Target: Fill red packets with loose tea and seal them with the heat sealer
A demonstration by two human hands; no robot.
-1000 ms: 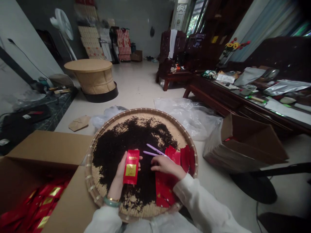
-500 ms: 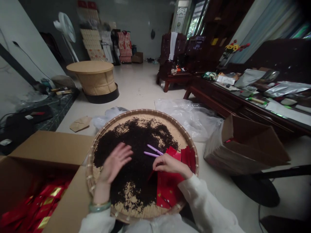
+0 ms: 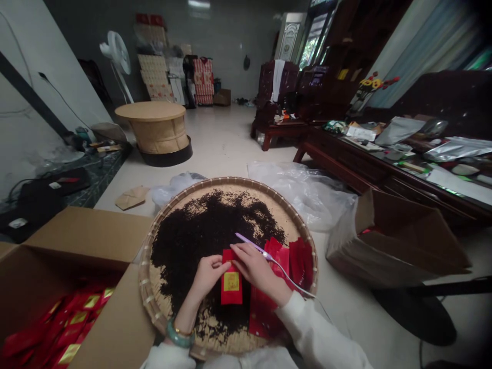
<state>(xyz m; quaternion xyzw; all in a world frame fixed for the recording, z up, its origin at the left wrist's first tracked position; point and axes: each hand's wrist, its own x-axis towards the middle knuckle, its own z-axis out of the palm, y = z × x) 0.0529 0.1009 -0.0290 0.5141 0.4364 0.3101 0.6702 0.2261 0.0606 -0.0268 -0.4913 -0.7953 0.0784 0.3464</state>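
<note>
A small red packet with a gold label is upright between my hands, over a round woven bamboo tray. My left hand pinches its upper left side, thumb on the front. At the top right edge, my right hand has its fingers closed on the same packet. Just behind the right hand lies a purple tong-like tool with a pale cord, partly covered by that hand. Dark loose tea leaves spread across the tray. More flat red packets lie at the tray's right side.
An open cardboard box with several red packets inside stands at the left. Another open carton is on the right. Clear plastic sheeting lies behind the tray. A cluttered low table extends along the right.
My left hand, spread open over the tea before, has come right and closed on the packet. The right hand has brought the packet up beside it, and its gold label now shows.
</note>
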